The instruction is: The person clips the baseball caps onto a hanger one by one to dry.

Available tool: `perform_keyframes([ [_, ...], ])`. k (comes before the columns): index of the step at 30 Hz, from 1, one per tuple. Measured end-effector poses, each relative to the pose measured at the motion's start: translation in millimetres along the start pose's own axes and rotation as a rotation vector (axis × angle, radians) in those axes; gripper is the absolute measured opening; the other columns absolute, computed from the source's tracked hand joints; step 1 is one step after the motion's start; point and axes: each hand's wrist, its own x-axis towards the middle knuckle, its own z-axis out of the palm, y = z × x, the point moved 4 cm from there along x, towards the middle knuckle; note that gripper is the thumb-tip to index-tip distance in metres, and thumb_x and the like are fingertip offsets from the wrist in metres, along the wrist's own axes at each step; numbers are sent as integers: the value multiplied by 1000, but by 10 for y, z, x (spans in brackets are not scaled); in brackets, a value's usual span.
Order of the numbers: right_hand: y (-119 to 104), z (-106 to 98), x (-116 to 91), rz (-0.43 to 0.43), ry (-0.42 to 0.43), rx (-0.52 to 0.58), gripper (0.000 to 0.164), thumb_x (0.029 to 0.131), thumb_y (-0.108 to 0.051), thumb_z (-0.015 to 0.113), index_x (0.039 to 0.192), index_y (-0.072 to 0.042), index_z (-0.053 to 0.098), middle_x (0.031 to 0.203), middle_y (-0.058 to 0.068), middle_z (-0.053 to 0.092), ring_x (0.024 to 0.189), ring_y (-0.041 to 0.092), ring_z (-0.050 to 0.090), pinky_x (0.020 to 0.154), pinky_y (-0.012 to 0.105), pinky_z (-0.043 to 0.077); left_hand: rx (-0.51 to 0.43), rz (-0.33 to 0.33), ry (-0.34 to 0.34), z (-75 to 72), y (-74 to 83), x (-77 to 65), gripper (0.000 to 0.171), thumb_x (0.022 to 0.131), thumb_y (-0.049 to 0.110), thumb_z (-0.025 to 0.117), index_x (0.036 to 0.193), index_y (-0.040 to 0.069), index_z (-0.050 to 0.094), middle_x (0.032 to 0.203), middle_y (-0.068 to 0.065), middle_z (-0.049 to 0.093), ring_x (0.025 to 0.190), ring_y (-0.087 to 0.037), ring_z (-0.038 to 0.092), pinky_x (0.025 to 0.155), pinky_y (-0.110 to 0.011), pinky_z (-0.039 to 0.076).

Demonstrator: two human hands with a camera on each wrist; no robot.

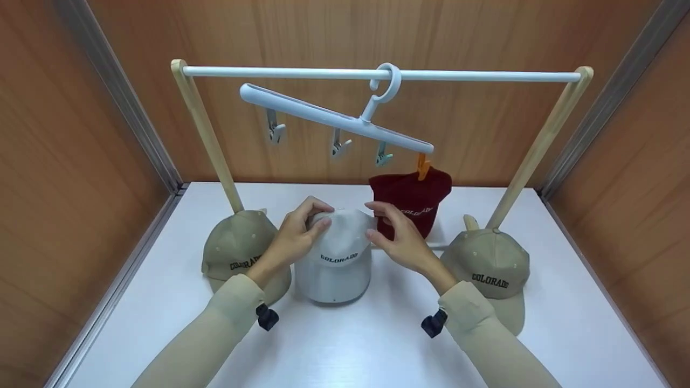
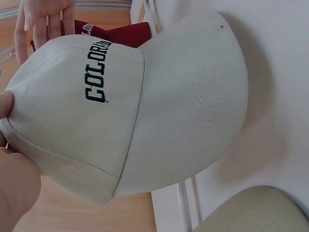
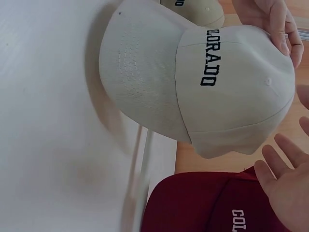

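Observation:
A pale grey cap (image 1: 339, 242) marked COLORADO in black hangs upright mid-view, its brim (image 2: 203, 106) pointing down over the white table. My left hand (image 1: 299, 231) pinches the top of its crown between thumb and fingers. On the other side, my right hand (image 1: 401, 240) is apart from the cap, fingers spread and holding nothing, as the right wrist view confirms. Behind that hand hangs a dark red cap (image 1: 396, 188), held by an orange clip (image 1: 423, 167) at the low right end of a light blue hanger (image 1: 318, 114).
The tilted hanger hooks over a white rail (image 1: 485, 76) between wooden posts (image 1: 207, 134). Three more clips, including a grey one (image 1: 275, 129), dangle from it with nothing in them. Khaki caps stand at left (image 1: 232, 237) and right (image 1: 480, 253). Wood panels (image 1: 302, 37) enclose the table (image 1: 329, 350).

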Motion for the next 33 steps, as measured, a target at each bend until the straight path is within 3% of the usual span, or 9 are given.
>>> perform_keyframes([
  [9,10,38,53,-20,25,58,48,104,-25,71,149,-13,56,151,3,60,141,23,57,120,45,42,-25,5,-31,35,58,31,20,107,8,64,126,9,63,126,-4,71,123,-17,67,108,-38,53],
  [16,-24,33,58,-60,79,49,40,103,-23,74,141,-16,64,141,3,68,129,19,65,114,45,50,-42,12,-56,74,75,30,19,107,10,63,127,9,63,127,-4,71,124,-19,67,108,-39,54],
  [24,-3,-6,49,-27,100,51,32,102,-22,75,133,-19,70,126,-2,72,113,19,68,107,38,55,-45,21,-87,108,93,46,20,106,9,64,126,9,64,126,-4,71,123,-18,68,108,-40,54],
  [33,-13,-43,50,-44,103,14,25,103,-20,73,128,-17,73,124,-2,73,110,18,68,105,36,57,-8,6,-81,126,87,53,22,107,13,65,129,14,63,126,-2,72,116,-19,69,103,-42,57],
])
